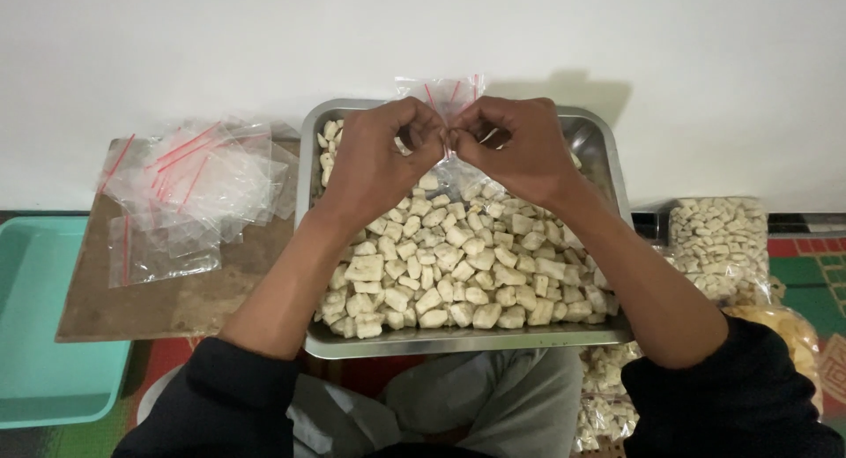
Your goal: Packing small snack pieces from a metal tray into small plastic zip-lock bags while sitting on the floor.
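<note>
My left hand and my right hand meet over the far half of a metal tray. Both pinch the top of a small clear zip bag with a red stripe. The bag's lower part hangs between my hands, and what is inside it cannot be made out. The tray is filled with several pale, roughly cut snack pieces. It rests across my lap.
A pile of empty clear zip bags lies on a brown board to the left. A teal plastic tray sits at the far left. Filled bags of the same pieces lie to the right. A white wall stands behind.
</note>
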